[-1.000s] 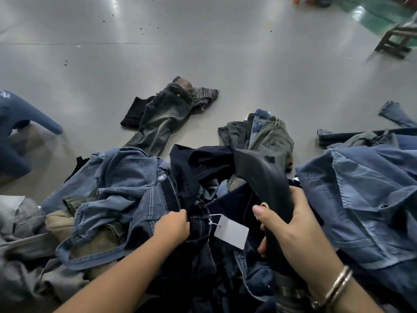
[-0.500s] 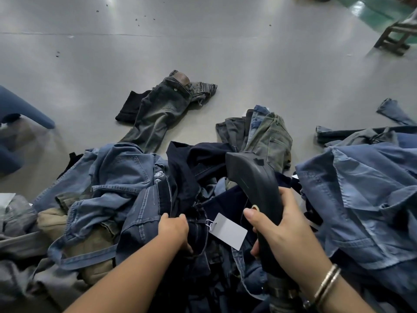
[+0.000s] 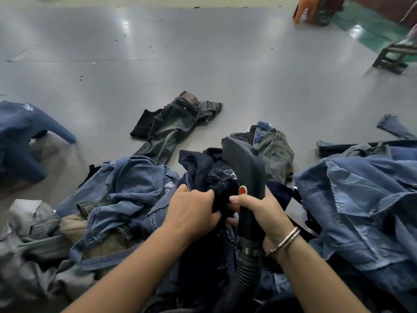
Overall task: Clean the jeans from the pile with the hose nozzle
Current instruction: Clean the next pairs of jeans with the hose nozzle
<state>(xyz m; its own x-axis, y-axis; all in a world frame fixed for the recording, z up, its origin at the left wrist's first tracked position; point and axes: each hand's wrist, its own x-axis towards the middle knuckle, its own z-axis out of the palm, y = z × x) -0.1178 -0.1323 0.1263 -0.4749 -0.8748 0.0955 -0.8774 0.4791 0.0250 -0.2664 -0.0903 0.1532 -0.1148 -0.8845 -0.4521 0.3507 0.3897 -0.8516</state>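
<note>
A pile of jeans in blue, grey and tan spreads across the near floor. My right hand grips the black hose nozzle, which points away from me and carries a red button by my thumb; its ribbed hose runs down toward me. My left hand grips a bunch of the dark navy jeans lying in the middle of the pile, right beside the nozzle. Both hands are close together.
A grey-green pair of jeans lies alone on the grey floor beyond the pile. A blue plastic stool stands at left. A light blue denim heap fills the right. A wooden stool and an orange stool stand far right.
My left hand has lifted the dark navy jeans up toward the nozzle. My right hand turned the nozzle so its red button shows. The white tag has gone out of sight.
</note>
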